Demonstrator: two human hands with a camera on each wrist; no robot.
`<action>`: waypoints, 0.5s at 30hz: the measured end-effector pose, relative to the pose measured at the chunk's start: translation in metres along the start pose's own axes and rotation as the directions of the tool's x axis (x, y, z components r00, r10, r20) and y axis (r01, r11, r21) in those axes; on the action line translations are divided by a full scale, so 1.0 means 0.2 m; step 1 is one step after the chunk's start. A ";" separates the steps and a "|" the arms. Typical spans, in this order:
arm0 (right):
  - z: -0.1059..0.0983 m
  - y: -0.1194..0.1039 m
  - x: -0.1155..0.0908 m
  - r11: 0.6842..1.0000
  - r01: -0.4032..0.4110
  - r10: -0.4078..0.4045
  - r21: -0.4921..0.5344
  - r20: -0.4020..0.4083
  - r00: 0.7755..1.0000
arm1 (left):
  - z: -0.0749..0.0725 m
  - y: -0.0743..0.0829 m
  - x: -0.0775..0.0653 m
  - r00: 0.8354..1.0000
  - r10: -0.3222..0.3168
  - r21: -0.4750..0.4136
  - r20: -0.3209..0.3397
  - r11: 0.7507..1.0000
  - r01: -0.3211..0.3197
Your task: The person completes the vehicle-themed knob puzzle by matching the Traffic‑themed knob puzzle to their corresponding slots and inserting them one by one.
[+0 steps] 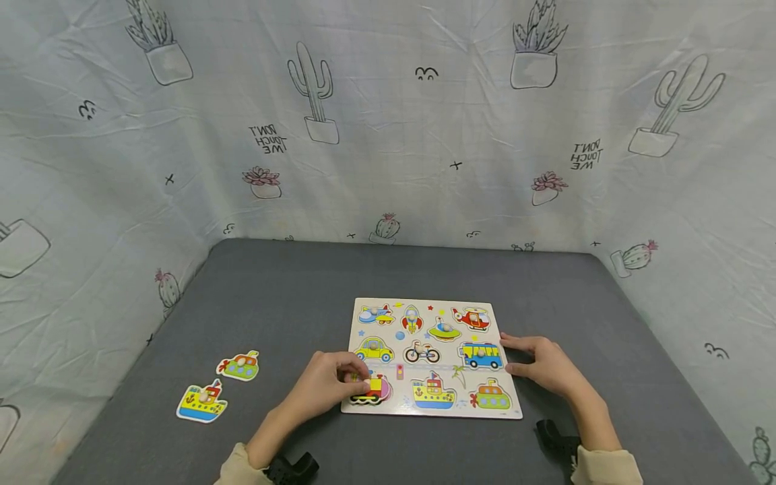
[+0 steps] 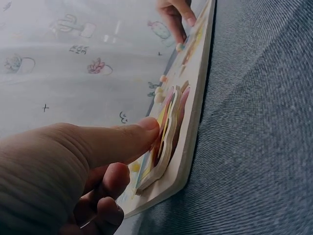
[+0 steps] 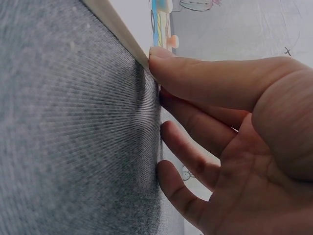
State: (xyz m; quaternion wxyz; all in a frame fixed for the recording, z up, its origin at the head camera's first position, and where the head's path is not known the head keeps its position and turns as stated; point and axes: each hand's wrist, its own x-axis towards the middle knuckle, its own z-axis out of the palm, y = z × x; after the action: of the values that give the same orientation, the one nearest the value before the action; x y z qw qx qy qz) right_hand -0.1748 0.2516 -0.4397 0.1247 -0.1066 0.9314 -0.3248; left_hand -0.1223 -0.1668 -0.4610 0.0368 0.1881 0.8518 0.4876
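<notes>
A wooden knob puzzle board (image 1: 448, 408) with vehicle pictures lies flat on the grey table. My left hand (image 1: 327, 384) pinches the train puzzle piece (image 1: 378, 389) at the board's near left corner. In the left wrist view, the train piece (image 2: 165, 142) sits tilted and partly raised above the board (image 2: 193, 112); the fingers on its far side are partly hidden. My right hand (image 1: 548, 364) touches the board's right edge with thumb and forefinger. Its other fingers (image 3: 188, 152) stretch loosely down by the tabletop in the right wrist view.
Left of the board lie a loose ship piece (image 1: 203, 402) and a loose submarine piece (image 1: 239, 366). Car (image 1: 374, 349), bicycle (image 1: 422, 352) and bus (image 1: 481, 355) form the board's middle row. A cactus-print cloth (image 1: 388, 135) surrounds the grey table (image 1: 291, 283).
</notes>
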 end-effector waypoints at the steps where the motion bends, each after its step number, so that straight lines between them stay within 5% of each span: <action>1: 0.00 0.00 0.00 1.000 0.002 -0.002 0.001 0.000 1.000 | 0.00 0.00 0.00 1.000 -0.004 0.003 0.001 1.000 0.004; 15: 0.00 0.00 0.00 1.000 -0.014 0.014 0.008 0.007 1.000 | 0.03 -0.01 0.01 1.000 0.006 0.021 -0.018 1.000 -0.006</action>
State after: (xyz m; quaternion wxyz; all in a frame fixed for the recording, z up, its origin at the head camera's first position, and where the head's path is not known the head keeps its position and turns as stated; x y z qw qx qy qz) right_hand -0.1750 0.2510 -0.4401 0.1309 -0.1006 0.9303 -0.3274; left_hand -0.1227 -0.1618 -0.4663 0.0258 0.1867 0.8565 0.4805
